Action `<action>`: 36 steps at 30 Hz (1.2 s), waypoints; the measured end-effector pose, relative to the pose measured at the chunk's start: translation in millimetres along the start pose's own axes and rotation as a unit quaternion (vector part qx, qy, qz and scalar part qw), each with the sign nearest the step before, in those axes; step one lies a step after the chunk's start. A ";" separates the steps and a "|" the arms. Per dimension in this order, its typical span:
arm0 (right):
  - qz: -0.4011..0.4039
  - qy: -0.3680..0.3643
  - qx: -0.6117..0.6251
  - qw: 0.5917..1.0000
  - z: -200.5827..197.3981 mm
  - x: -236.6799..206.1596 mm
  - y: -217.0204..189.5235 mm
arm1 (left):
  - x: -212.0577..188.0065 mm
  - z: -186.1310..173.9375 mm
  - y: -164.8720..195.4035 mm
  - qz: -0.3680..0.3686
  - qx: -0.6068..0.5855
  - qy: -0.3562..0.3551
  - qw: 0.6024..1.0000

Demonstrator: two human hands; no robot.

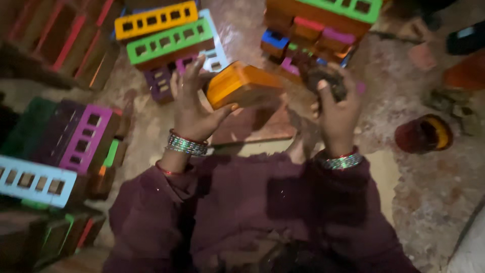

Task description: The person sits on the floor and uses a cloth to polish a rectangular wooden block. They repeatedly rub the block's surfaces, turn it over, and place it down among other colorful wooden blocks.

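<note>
My left hand grips an orange painted brick by its near end and holds it tilted above the floor. My right hand is closed around a dark, rough wad, perhaps a cloth or sponge, just right of the brick. Both wrists wear glittering bangles, and maroon sleeves cover my arms. Below the brick lies a flat reddish slab.
Stacks of painted perforated bricks surround me: yellow and green ones ahead, pink and light blue ones at left, a green-topped stack at upper right. A small red and yellow pot sits on the dusty floor at right.
</note>
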State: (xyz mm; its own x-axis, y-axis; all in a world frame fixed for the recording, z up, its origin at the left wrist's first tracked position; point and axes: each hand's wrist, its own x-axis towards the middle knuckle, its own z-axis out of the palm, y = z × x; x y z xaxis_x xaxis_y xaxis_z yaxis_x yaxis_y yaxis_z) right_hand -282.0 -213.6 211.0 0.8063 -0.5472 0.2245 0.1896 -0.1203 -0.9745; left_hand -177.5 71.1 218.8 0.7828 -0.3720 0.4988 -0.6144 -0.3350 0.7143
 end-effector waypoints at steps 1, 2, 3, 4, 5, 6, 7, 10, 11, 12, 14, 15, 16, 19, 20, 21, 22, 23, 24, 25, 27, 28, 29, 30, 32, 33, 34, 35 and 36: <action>-0.004 -0.012 0.001 1.000 1.4 -1.7 -3.6 | -16.2 -3.2 -8.6 -0.001 0.037 0.007 0.999; -0.004 -0.026 0.002 1.000 5.1 -6.2 -7.6 | -34.7 -5.8 -15.8 -0.005 0.074 0.012 0.997; -0.023 -0.051 -0.020 0.998 11.3 -14.1 -12.3 | -52.6 -6.2 -21.3 -0.038 0.067 0.012 0.997; -0.046 -0.075 -0.040 0.995 19.0 -20.9 -18.1 | -66.5 -5.0 -26.1 -0.068 0.059 0.012 0.996; -0.071 -0.098 -0.061 0.991 26.2 -27.1 -25.2 | -77.4 -4.8 -30.4 -0.096 0.049 0.014 0.994; -0.034 -0.109 -0.073 0.991 37.3 -36.1 -31.2 | -84.5 -6.4 -34.9 -0.098 0.024 0.015 0.995; -0.001 -0.119 -0.086 0.989 52.3 -46.5 -35.6 | -89.1 -7.2 -38.4 -0.098 -0.004 0.017 0.995; -0.100 -0.167 -0.151 0.969 82.0 -67.9 -49.2 | -91.4 -5.0 -43.2 -0.126 -0.061 0.018 0.990; -0.165 -0.186 -0.176 0.952 87.7 -72.5 -51.3 | -90.6 -3.6 -43.5 -0.141 -0.076 0.015 0.987; -0.153 -0.183 -0.182 0.954 93.5 -72.4 -50.3 | -88.9 -2.7 -44.3 -0.132 -0.084 0.018 0.988; -0.122 -0.177 -0.194 0.957 98.1 -74.4 -44.4 | -88.5 0.1 -44.5 -0.119 -0.102 0.019 0.987; -0.138 -0.186 -0.241 0.942 98.0 -72.3 -39.1 | -88.9 1.9 -44.9 -0.112 -0.073 0.018 0.991; -0.153 -0.197 -0.287 0.925 97.0 -72.0 -33.8 | -90.1 2.3 -45.2 -0.106 -0.042 0.016 0.993; -0.167 -0.200 -0.297 0.919 94.2 -56.1 -16.3 | -92.4 3.2 -48.2 -0.114 -0.029 0.023 0.993; -0.168 -0.195 -0.279 0.925 93.4 -45.9 -12.4 | -92.5 2.4 -49.5 -0.119 -0.038 0.028 0.992; -0.164 -0.169 -0.297 0.925 91.7 -34.8 -10.5 | -92.4 1.3 -50.7 -0.117 -0.024 0.025 0.992; -0.161 -0.142 -0.315 0.924 89.7 -24.6 -10.9 | -92.3 0.2 -51.3 -0.114 -0.010 0.024 0.993; -0.157 -0.115 -0.333 0.923 88.7 -19.9 -13.2 | -91.6 -0.2 -51.9 -0.112 0.004 0.022 0.994; -0.138 -0.112 -0.323 0.930 88.6 -20.5 -16.5 | -90.3 -0.4 -52.5 -0.107 0.000 0.023 0.994; -0.117 -0.109 -0.314 0.936 88.5 -24.8 -20.4 | -89.3 -0.7 -52.7 -0.103 -0.004 0.022 0.994; -0.114 -0.120 -0.331 0.929 88.9 -47.5 -27.0 | -88.0 1.8 -51.4 -0.118 -0.067 0.020 0.990; -0.132 -0.132 -0.356 0.916 91.7 -65.1 -27.1 | -87.4 2.4 -50.8 -0.136 -0.124 0.017 0.983; -0.152 -0.143 -0.378 0.902 93.0 -76.4 -23.8 | -86.4 3.3 -50.3 -0.150 -0.178 0.015 0.972; -0.138 -0.143 -0.369 0.908 91.4 -76.6 -16.1 | -85.6 2.0 -50.2 -0.151 -0.125 0.015 0.980; -0.107 -0.146 -0.348 0.920 85.9 -72.1 8.9 | -84.9 -2.8 -49.6 -0.156 -0.015 0.013 0.987; -0.092 -0.136 -0.307 0.938 79.8 -53.9 26.8 | -83.4 -5.3 -50.0 -0.170 -0.017 0.005 0.985; -0.077 -0.125 -0.265 0.953 71.4 -30.7 45.0 | -81.3 -8.3 -50.9 -0.183 -0.017 -0.003 0.983; 0.012 -0.086 -0.281 0.956 61.5 -11.7 62.3 | -78.4 -10.9 -52.2 -0.194 -0.019 -0.011 0.981; 0.100 -0.046 -0.296 0.949 49.1 3.1 77.0 | -74.6 -13.2 -54.3 -0.183 -0.032 -0.009 0.983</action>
State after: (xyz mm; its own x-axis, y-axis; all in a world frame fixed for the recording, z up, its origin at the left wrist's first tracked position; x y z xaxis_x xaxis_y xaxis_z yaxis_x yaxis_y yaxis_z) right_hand -237.4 -183.9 137.0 0.8441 -0.5362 0.0067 -0.2985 -0.4802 -0.8248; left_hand -201.3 128.4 149.3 0.9479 -0.2516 0.1952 -0.2845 -0.3936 0.8742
